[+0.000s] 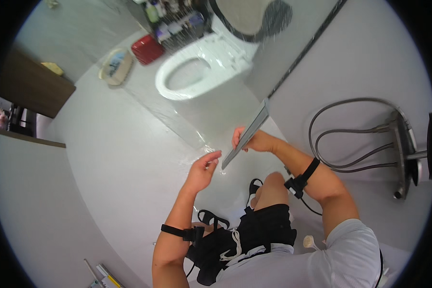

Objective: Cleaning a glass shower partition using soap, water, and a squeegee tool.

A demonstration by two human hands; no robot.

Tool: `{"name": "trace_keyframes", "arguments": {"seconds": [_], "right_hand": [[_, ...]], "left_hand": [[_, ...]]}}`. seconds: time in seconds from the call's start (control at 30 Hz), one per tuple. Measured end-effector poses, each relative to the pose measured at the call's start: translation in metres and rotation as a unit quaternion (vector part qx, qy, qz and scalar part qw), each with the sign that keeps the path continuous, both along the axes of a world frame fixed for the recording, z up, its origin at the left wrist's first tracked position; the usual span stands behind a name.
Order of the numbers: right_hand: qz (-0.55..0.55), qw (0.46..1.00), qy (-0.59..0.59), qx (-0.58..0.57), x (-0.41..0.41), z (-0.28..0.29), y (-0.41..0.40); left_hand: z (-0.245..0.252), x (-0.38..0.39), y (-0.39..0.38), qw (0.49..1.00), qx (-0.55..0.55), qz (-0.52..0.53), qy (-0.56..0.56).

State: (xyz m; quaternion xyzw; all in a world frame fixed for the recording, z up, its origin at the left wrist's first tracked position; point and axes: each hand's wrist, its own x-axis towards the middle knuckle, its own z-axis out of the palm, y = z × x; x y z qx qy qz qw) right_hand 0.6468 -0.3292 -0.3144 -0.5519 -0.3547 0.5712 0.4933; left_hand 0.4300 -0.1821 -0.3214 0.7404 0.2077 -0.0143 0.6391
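My right hand (259, 141) grips a long flat grey bar (250, 130) that slants across the middle of the view. Its fingers curl round the bar's lower half, and the grip is partly hidden behind it. Just left of the bar's lower end is my left hand (201, 173), fingers stretched forward and thumb apart, with nothing visible in it. A clear streaked sheet or panel (187, 131) with bright glints spans the area beyond my hands. Whether it is glass or plastic, I cannot tell.
Beyond stands a white toilet (172, 94) with its seat showing. Near it are a red bin (147, 49), a cream basket (124, 72) and a rack of bottles (169, 25). A shower mixer (399, 154) with looping hoses (345, 131) is on the right wall. A brush (309, 241) is by my right side.
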Motion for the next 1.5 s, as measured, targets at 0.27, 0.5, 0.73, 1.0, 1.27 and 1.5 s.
{"name": "trace_keyframes", "arguments": {"seconds": [0.27,0.5,0.73,1.0,1.27,1.5], "right_hand": [[-0.183,0.982,0.032,0.012,-0.263,0.161,0.067],[-0.299,0.868,0.394,-0.033,-0.37,0.141,0.158],[-0.199,0.823,0.529,-0.066,-0.398,0.138,0.229],[0.224,0.855,-0.417,-0.212,-0.293,0.033,0.178],[-0.176,0.873,-0.179,-0.418,-0.232,0.031,0.102],[-0.331,0.816,-0.157,-0.447,-0.273,0.059,0.064]], "left_hand": [[0.114,-0.284,0.083,0.92,0.141,-0.212,0.298],[0.141,-0.354,0.077,0.866,-0.364,0.343,0.014],[0.179,-0.368,0.142,0.768,-0.335,0.527,-0.143],[0.195,-0.344,0.231,0.862,-0.118,0.482,-0.101],[0.169,-0.209,0.298,0.985,0.023,0.166,-0.028],[0.207,-0.011,0.323,0.983,-0.003,-0.111,-0.147]]}}
